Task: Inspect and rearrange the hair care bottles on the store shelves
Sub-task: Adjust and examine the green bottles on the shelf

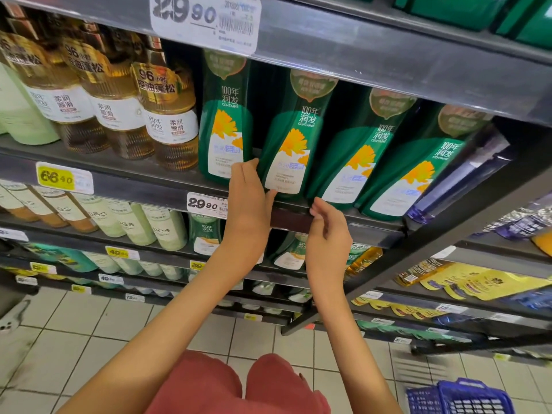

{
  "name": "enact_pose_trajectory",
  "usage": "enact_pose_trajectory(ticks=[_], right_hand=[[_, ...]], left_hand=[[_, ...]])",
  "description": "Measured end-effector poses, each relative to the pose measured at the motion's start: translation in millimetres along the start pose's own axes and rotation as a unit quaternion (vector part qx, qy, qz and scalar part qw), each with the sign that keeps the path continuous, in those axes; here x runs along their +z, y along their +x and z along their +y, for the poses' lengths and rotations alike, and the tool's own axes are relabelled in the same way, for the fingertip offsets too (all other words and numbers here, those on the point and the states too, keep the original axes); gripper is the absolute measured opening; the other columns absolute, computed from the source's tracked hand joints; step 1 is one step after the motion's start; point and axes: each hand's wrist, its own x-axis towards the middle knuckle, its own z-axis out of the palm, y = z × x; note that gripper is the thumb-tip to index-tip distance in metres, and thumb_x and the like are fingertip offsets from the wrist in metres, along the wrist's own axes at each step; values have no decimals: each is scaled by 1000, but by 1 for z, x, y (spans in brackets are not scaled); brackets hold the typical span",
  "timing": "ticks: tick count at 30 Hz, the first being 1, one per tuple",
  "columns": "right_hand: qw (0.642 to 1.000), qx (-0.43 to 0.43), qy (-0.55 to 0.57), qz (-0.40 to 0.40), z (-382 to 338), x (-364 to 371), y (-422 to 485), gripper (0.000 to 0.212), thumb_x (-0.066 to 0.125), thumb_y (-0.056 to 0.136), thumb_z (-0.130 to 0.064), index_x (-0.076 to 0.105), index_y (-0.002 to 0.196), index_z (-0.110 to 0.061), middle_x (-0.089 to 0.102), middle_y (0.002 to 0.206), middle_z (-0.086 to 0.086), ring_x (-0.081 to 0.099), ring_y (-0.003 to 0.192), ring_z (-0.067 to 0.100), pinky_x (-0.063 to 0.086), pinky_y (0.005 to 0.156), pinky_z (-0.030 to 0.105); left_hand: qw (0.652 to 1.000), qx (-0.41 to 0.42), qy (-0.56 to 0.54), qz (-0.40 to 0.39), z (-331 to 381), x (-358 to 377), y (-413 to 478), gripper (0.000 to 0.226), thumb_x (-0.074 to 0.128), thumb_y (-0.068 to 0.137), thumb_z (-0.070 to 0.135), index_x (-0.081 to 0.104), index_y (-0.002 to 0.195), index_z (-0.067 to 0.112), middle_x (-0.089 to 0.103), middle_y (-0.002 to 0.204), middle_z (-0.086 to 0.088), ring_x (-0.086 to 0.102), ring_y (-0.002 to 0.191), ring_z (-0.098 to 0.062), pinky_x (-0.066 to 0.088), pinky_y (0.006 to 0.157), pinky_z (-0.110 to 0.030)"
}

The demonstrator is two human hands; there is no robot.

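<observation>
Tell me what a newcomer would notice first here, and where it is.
The eye goes first to the row of four green bottles with orange flowers, standing on the shelf across the middle. Right before them is the left hand, its straight fingers reaching to the gap between the first two bottles, while the right hand hovers empty at the shelf edge. Left of the row stand amber bottles with gold labels.

L hand flat, R hand loosely curled, both raised
</observation>
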Motion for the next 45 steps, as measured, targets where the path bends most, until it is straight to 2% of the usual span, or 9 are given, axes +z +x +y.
enact_pose_trajectory(ticks=[10,15,23,27,30,32,38,42,45], right_hand=[[998,-28,10,-53,-11,8,4,40,41,97,0,46,136,-7,51,121,-3,46,114,3,30,89,-3],[998,-28,-1,-65,-10,13,5,42,41,97,1,44,138,-6,51,133,9,47,121,10,32,94,9],[998,-33,-2,-45,-9,18,7,42,41,96,4,45,136,-4,51,126,9,44,107,4,31,83,-3],[998,-35,1,-46,-8,18,5,43,41,95,4,44,137,-4,49,122,3,43,112,5,31,88,-2],[998,-36,9,-52,-8,18,2,43,42,95,4,45,136,-5,47,122,1,44,114,5,36,96,11],[998,-32,13,-57,-7,19,-1,41,43,94,4,47,134,-3,49,127,7,47,115,9,39,99,19],[999,-15,14,-42,-5,25,-6,44,43,95,2,40,138,-2,44,134,9,43,111,2,34,96,11],[999,-13,0,-41,-6,28,-3,45,43,95,1,39,140,-4,43,129,4,46,94,-10,35,84,-1],[999,-12,-14,-37,-8,29,-1,45,42,96,1,39,140,-3,43,133,8,45,107,0,33,90,5]], left_hand=[[998,-24,48,-17,2,8,-11,54,59,87,4,33,134,-5,38,128,-21,41,119,-28,33,103,-32],[998,-5,63,-21,1,9,-9,52,54,89,3,31,134,-8,37,127,-23,41,120,-29,36,104,-37],[1000,-21,6,-11,1,9,-11,44,54,87,-3,38,127,-7,39,128,-28,40,116,-39,32,97,-41],[1000,-15,-9,-19,-2,8,-12,49,54,86,-3,35,132,-6,37,130,-27,41,118,-37,36,99,-42],[998,-10,-37,-39,-9,6,-15,56,53,88,-3,29,139,-2,35,132,-21,38,126,-26,33,109,-36],[996,-13,-71,-44,-15,2,-16,54,53,88,-4,32,138,-1,38,131,-18,40,125,-24,34,108,-32],[992,-30,-115,-43,-18,-1,-14,46,53,89,-2,39,133,-2,43,127,-16,46,119,-21,37,101,-25],[990,-41,-133,-38,-15,1,-13,46,52,90,-1,38,133,-2,40,128,-16,46,118,-18,39,100,-25],[991,-41,-123,-41,-16,2,-12,47,51,91,1,36,135,0,38,130,-13,44,120,-16,36,99,-19]])
